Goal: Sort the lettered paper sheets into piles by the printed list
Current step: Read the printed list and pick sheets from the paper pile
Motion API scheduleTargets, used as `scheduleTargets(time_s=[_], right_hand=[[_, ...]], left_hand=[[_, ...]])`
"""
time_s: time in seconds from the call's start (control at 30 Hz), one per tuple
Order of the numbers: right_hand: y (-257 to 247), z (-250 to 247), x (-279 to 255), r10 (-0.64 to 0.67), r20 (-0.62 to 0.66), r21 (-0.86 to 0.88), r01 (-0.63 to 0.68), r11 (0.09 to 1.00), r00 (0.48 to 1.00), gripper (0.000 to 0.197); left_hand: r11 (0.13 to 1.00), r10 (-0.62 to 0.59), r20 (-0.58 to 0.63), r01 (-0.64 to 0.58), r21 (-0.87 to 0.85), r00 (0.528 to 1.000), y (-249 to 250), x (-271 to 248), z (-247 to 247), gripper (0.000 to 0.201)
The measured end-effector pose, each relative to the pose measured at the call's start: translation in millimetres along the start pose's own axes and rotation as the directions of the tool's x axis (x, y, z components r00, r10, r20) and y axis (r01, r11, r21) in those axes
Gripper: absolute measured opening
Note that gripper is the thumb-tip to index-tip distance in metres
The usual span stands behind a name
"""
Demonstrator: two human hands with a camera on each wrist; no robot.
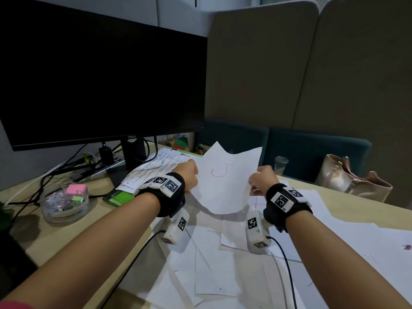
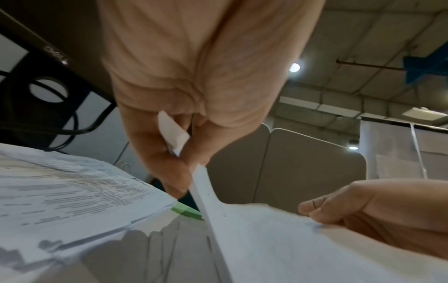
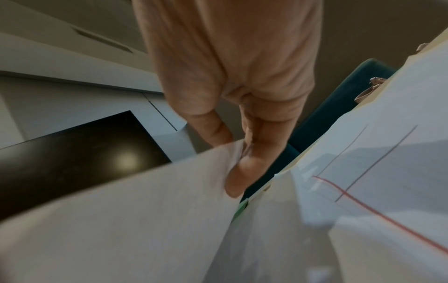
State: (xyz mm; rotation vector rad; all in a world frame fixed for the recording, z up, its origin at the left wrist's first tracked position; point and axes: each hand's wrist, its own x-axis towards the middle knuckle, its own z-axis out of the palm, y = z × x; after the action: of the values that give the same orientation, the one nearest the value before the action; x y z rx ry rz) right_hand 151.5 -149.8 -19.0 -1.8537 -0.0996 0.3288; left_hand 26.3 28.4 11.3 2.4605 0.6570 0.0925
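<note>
A white sheet with a red letter J (image 1: 225,179) hangs above the desk, held up between both hands. My left hand (image 1: 189,175) pinches its left edge; in the left wrist view the fingers (image 2: 174,168) curl round the sheet's edge (image 2: 206,189). My right hand (image 1: 260,179) pinches the right edge, thumb and fingers (image 3: 242,172) closed on the paper (image 3: 145,210). The printed list (image 1: 165,163) lies left of the sheet near the monitor's foot. Several loose white sheets (image 1: 211,259) lie spread on the desk below the hands, one (image 1: 258,202) with red marks.
A black monitor (image 1: 100,81) stands at the left with cables (image 1: 64,168) behind it. A glass bowl with pink and green note pads (image 1: 64,201) sits front left. Green folders (image 1: 120,196) lie under the list. A beige bag (image 1: 350,177) and plastic cup (image 1: 281,165) stand right.
</note>
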Motion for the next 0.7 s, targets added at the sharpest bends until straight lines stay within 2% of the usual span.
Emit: scheduleTargets(time_s=[0.1, 0.17, 0.43, 0.7], right_hand=[[-4, 15, -8, 0.015, 0.141, -0.018, -0.012, 1.000, 0.990, 0.064], [-5, 26, -9, 0.005, 0.171, -0.058, 0.005, 0.998, 0.985, 0.069], [-7, 71, 1, -0.107, 0.207, -0.257, 0.160, 0.953, 0.972, 0.055], [-2, 111, 12, -0.153, 0.211, -0.319, 0.216, 0.923, 0.965, 0.044]], left_hand=[[0.998, 0.018, -0.077, -0.013, 0.065, 0.997, -7, 4, -6, 0.030], [0.998, 0.005, -0.088, 0.000, 0.064, 0.996, -14, 8, -8, 0.030], [0.982, -0.090, -0.120, 0.108, 0.153, 0.989, -52, 22, -15, 0.028], [0.970, -0.133, -0.161, 0.162, 0.183, 0.978, -87, 29, -26, 0.028]])
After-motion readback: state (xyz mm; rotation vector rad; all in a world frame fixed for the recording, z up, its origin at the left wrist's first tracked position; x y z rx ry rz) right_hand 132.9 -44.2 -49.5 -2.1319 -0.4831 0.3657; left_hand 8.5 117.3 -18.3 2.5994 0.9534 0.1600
